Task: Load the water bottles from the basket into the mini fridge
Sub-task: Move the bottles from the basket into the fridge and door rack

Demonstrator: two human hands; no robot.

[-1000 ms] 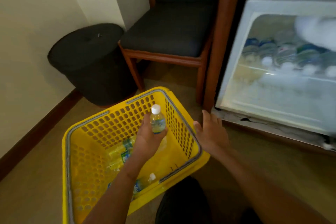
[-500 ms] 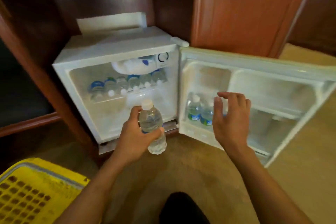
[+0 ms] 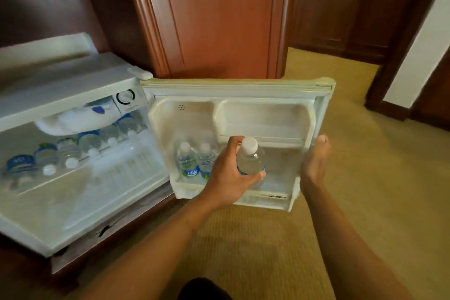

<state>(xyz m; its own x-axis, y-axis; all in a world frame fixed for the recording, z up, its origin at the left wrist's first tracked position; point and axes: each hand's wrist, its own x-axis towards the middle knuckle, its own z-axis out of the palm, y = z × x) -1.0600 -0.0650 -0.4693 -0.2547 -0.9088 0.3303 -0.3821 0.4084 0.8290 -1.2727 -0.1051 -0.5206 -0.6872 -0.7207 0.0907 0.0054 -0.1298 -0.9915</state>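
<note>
Fingers (image 3: 235,145) of left hand (image 3: 229,173) wrapped round a water bottle (image 3: 250,161), thumb across the front near the label, remaining digits behind the neck side. Bottle upright, white cap on top, held in front of the lower door shelf (image 3: 263,198) of the mini fridge door (image 3: 243,105). Whether its base touches the shelf: cannot tell. Left forearm enters from 7 o'clock, wrist roughly straight.

Right hand (image 3: 315,163) open, fingers extended and close together, palm facing the door's outer edge at 3 o'clock of the bottle; fingertips at or just beside that edge (contact not resolvable). It holds nothing. Right forearm enters from 5 o'clock.

Two bottles (image 3: 196,163) stand upright on the same door shelf, at 9 o'clock of the held one, side by side. Fridge cabinet (image 3: 73,80) open at frame left; a row of bottles (image 3: 70,151) lies on its upper shelf, caps outward. Floor: tan carpet (image 3: 365,202).
</note>
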